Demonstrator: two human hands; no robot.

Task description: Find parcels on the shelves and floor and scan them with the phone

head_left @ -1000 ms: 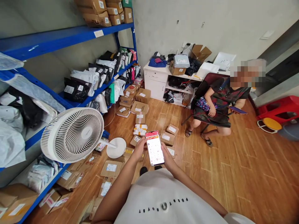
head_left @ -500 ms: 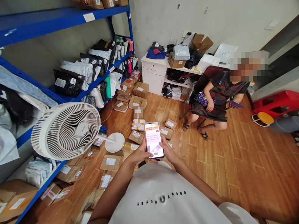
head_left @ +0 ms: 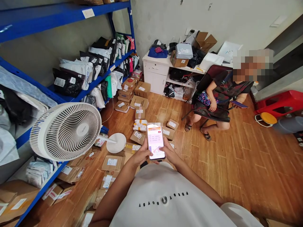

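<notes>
Just beyond our white shirt, we grasp the phone between left hand and right hand, apparently so both thumbs reach its screen. Farther off, parcels lie on the floor, labels mostly up, presumably for easy reading; a person sits beyond.

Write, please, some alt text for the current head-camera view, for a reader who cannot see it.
The left hand and right hand hold a lit phone above a wooden floor scattered with labelled cardboard boxes. At left, a white fan stands beside blue shelves bearing parcels; at right, another person sits holding a flat device.
</notes>
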